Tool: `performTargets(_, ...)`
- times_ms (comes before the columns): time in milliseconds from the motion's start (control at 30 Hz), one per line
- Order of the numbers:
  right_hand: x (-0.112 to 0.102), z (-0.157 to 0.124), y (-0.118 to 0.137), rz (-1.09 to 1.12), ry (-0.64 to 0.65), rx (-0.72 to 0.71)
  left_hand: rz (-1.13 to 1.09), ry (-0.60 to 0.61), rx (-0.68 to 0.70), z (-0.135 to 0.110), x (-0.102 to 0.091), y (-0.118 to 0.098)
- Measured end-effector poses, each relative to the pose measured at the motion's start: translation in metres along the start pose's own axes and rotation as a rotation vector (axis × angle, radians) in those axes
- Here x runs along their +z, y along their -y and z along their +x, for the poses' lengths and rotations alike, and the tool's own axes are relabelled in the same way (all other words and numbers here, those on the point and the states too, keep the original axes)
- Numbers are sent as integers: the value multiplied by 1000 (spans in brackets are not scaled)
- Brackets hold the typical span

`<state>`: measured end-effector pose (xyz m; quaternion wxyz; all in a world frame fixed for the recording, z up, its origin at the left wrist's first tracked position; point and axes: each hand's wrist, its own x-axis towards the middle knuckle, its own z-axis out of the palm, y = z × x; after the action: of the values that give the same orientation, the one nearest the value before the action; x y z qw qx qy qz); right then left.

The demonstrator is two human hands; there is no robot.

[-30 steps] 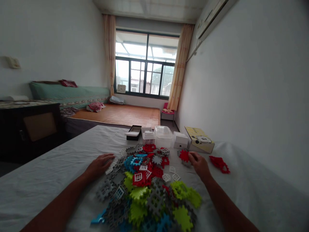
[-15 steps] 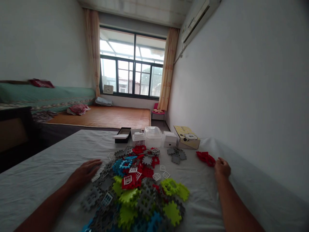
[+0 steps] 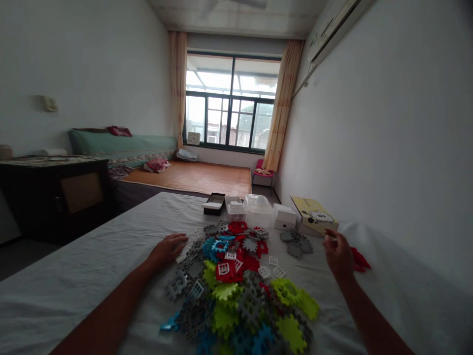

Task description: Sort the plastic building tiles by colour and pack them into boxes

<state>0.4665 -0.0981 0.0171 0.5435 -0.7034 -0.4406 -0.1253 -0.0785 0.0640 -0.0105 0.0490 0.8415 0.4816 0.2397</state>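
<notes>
My left hand [image 3: 168,250] lies on the cloth at the left side of a heap of plastic building pieces, fingers stretched out, close to some white window-frame pieces [image 3: 184,253]. Over the cloth on the right is my right hand [image 3: 338,252], loosely curled with the fingers a little apart and nothing visible in them. Just behind it sit several red building pieces [image 3: 360,260], partly covered by the hand. The heap mixes lime-green [image 3: 226,315], blue [image 3: 220,245], red [image 3: 249,261] and grey toothed pieces [image 3: 251,301]. A small group of grey pieces [image 3: 296,243] lies apart from it.
Along the table's far side stand a black box [image 3: 214,204], a white box with white pieces [image 3: 235,209], a clear plastic tub [image 3: 257,212], a small white box [image 3: 284,217] and a yellow cartoon box [image 3: 314,215]. Beyond is a bed [image 3: 207,177]; a wall rises at right.
My right hand has left the red pieces, which now lie on the cloth, and moved back toward the heap. My left hand stays by the heap. The camera view has turned left.
</notes>
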Motion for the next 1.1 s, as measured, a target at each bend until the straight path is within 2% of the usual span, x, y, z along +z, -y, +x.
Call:
performTargets(67, 13, -19, 43, 100, 287, -68, -2, 3, -3, -1, 0, -1)
performTargets(133, 25, -39, 83, 115, 604, -213, -5, 5, -5, -1, 1, 1)
performTargets(200, 35, -55, 114, 58, 804, -402, -9, 1, -4, -1, 3, 4)
performTargets(267, 46, -63, 136, -40, 847, -556, -13, -9, -1, 0, 5, 6)
performTargets(333, 57, -64, 147, -158, 838, -646, -17, -20, 3, -1, 7, 8)
performTargets(467, 73, -65, 154, -330, 810, -719, -30, -4, 2, -1, 7, 9)
performTargets(567, 74, -66, 151, -266, 747, -705, -39, -9, 3, -1, 5, 8)
performTargets(633, 71, -64, 144, -144, 703, -631, -42, -17, 1, -1, 4, 7)
performTargets(700, 68, -57, 129, -8, 667, -492, -41, -14, -4, -1, 3, 6)
performTargets(767, 63, -44, 105, 87, 629, -331, -40, -8, -6, 1, 3, 6)
performTargets(833, 55, -24, 72, 101, 506, -150, -44, -4, 1, 2, 3, 9)
performTargets(967, 16, 14, -8, -34, 127, 169, -41, 3, 19, 5, 7, 17)
performTargets(1100, -33, 30, -74, -226, -94, 351, -25, 6, 40, 7, 10, 24)
